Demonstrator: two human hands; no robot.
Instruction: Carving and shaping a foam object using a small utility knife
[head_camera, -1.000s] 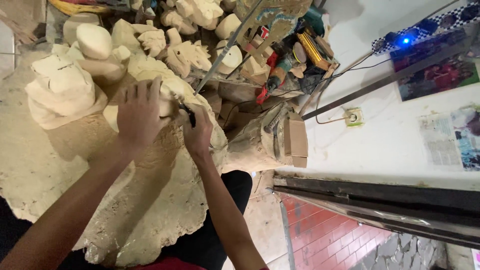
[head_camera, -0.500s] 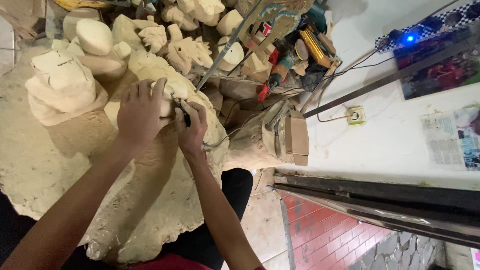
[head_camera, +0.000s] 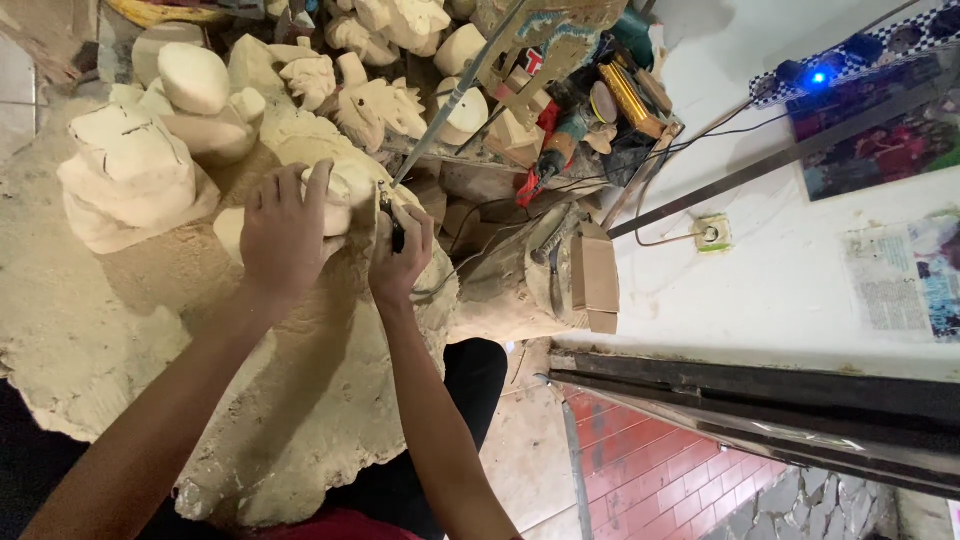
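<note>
The left hand stays pressed over the pale wood carving, fingers spread. Since a second ago the right hand has slid closer beside it, clamped on a dark carving tool, tip now at the carving's edge.

Two hands at work, one carving tool, one power drill, one wall socket, two posters.
</note>
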